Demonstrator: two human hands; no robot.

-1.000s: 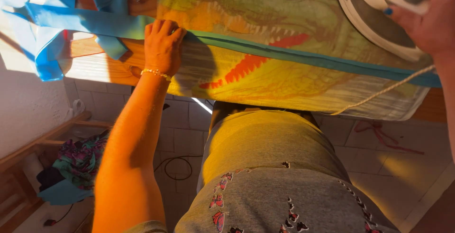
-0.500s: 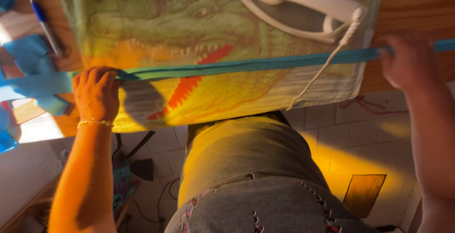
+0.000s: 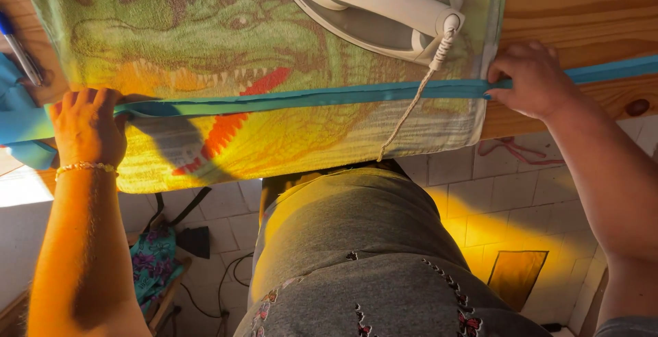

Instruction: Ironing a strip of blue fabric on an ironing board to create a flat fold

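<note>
Now the long teal fabric strip (image 3: 308, 97) lies stretched flat across the green and yellow crocodile-print towel (image 3: 205, 49) on the wooden table (image 3: 582, 8). The left hand (image 3: 86, 125) presses one end down with fingers closed over it, and the right hand (image 3: 531, 80) pinches the other end tight near the towel's edge. Just behind the strip sits the white and grey steam iron (image 3: 373, 8), soleplate down on the towel, its pale braided cord (image 3: 411, 104) draped right over the strip. That is the risk as I judge it: a tug on the strip could snag the cord and shift the iron, or a resting hot plate could scorch the towel. Uneven tension could twist the strip's fold.
</note>
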